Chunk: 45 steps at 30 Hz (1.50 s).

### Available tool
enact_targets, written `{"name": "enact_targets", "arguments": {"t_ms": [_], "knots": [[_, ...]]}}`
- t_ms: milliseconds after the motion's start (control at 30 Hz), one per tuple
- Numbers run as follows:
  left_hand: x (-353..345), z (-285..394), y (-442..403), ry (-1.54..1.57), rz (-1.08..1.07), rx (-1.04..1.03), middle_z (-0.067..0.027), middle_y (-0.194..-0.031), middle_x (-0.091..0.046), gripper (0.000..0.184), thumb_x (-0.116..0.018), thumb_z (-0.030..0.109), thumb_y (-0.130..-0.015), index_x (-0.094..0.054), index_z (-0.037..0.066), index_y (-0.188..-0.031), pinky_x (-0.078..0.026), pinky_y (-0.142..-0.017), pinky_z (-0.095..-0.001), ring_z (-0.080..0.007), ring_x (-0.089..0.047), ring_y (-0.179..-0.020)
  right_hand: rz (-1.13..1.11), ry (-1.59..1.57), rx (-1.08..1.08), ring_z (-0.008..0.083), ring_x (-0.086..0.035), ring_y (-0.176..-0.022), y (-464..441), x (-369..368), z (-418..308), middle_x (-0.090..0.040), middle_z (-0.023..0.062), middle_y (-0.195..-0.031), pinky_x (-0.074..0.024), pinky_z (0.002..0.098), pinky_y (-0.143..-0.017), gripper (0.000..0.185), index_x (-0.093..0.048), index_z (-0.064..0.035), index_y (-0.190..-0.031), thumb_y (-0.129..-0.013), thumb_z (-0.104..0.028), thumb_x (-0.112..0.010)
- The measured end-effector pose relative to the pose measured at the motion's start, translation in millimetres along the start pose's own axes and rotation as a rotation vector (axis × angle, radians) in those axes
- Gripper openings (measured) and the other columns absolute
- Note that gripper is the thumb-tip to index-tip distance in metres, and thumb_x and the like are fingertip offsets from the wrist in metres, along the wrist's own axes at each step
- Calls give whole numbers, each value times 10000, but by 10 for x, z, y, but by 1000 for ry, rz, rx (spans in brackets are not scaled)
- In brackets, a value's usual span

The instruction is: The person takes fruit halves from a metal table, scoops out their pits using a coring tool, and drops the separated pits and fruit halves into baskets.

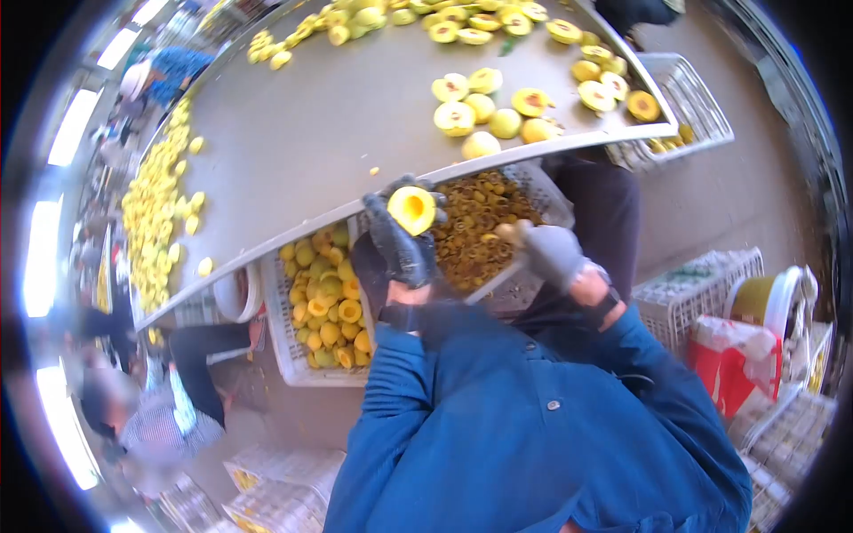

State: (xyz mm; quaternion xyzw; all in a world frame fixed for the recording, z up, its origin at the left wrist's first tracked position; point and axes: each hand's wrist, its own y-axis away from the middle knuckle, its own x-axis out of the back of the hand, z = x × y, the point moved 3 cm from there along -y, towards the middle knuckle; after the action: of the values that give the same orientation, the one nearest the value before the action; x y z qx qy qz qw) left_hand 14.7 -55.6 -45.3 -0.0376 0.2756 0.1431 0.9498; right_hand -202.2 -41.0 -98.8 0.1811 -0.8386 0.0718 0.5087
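Note:
A yellow peach half (412, 210) lies in my left hand (400, 235), its cut face and hollow turned up. Dark glove fingers curl around the fruit, just off the table's near edge. Over a crate of brown pits and scraps (475, 222), my right hand (551, 255) in a grey glove is closed and blurred by motion; what it grips, if anything, I cannot make out. On the metal table (293, 133), cut peach halves (455, 118) sit cut face up or down beyond my hands.
A white crate of peach halves (329, 311) stands below the table to the left. More halves (153, 213) line the table's left side. Crates (697, 289), a bucket (777, 302) and a red bag (733, 360) stand at right. Another person (169, 426) sits at left.

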Motion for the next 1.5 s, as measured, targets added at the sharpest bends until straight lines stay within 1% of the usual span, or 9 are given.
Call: {"name": "enact_targets", "arguments": {"t_ms": [67, 267, 367, 600, 767, 833, 1200, 1333, 1500], "knots": [[264, 60, 84, -19, 51, -2, -155, -995, -670, 597, -307, 540, -1024, -572, 17, -1139, -562, -652, -337, -270, -674, -818, 183, -161, 119, 417, -619, -636, 39, -112, 215, -604, 212, -649, -470, 503, -582, 211, -579, -58, -850, -899, -261, -604], [2573, 142, 276, 280, 582, -56, -146, -1063, -649, 595, -376, 544, -995, -571, 14, -1184, -527, -845, -326, -231, -629, -930, -170, -123, -66, 454, -618, -773, 203, -305, 250, -628, 260, -759, -479, 498, -666, 231, -588, -33, -947, -915, -262, -587], [3040, 660, 281, -550, 833, -287, -167, -1114, -633, 515, -467, 456, -964, -568, 13, -1206, -492, -898, -369, -277, -609, -993, -160, -185, 21, 460, -613, -778, 206, -413, 286, -627, 263, -766, -477, 500, -688, 222, -607, -33, -936, -896, -251, -612], [963, 536, -942, -1460, 27, -1003, -194, -1165, -650, 429, -684, 313, -877, -618, 41, -1202, -427, -1002, -475, -382, -599, -1088, -228, -190, -84, 426, -643, -783, 148, -515, 358, -648, 243, -801, -498, 479, -660, 246, -604, -62, -1034, -897, -266, -626], [-161, -203, -1625, -1419, -384, -349, -229, -1121, -647, 540, -698, 328, -826, -557, 5, -1235, -488, -922, -433, -380, -620, -1060, -280, -196, -151, 390, -661, -730, 164, -334, 314, -667, 202, -783, -520, 476, -654, 300, -606, -38, -986, -879, -317, -626], [-372, -458, -1828, -1442, -452, -20, -239, -1197, -624, 564, -714, 299, -830, -543, -18, -1264, -480, -959, -411, -357, -604, -1125, -281, -230, -148, 388, -661, -721, 143, -322, 334, -666, 199, -775, -520, 475, -649, 304, -602, -44, -972, -876, -330, -630], [-382, -331, -1637, -942, -448, 171, -122, -1162, -622, 538, -730, 99, -821, -520, -26, -1300, -511, -917, -313, -179, -602, -1070, 288, -796, -188, 394, -650, -744, -359, 410, 258, -621, 254, -767, -505, 416, -647, 300, -588, -29, -1039, -871, -267, -661], [-772, 168, -1048, -960, -531, 184, -130, -1193, -617, 533, -707, 95, -835, -510, -26, -1315, -495, -942, -319, -191, -601, -1082, 442, -987, -132, 256, -633, -647, -801, 693, -32, -646, 147, -751, -508, 351, -634, 317, -573, 26, -1094, -903, -216, -646], [-647, 310, -335, -875, -408, -318, -173, -1314, -566, 486, -489, 281, -1001, -454, -25, -1377, -402, -1054, -367, -248, -555, -1182, -118, -1841, -442, 79, -585, -638, -622, 657, -540, -633, 46, -836, -451, 205, -530, 251, -576, -15, -1115, -952, -205, -596]]}}
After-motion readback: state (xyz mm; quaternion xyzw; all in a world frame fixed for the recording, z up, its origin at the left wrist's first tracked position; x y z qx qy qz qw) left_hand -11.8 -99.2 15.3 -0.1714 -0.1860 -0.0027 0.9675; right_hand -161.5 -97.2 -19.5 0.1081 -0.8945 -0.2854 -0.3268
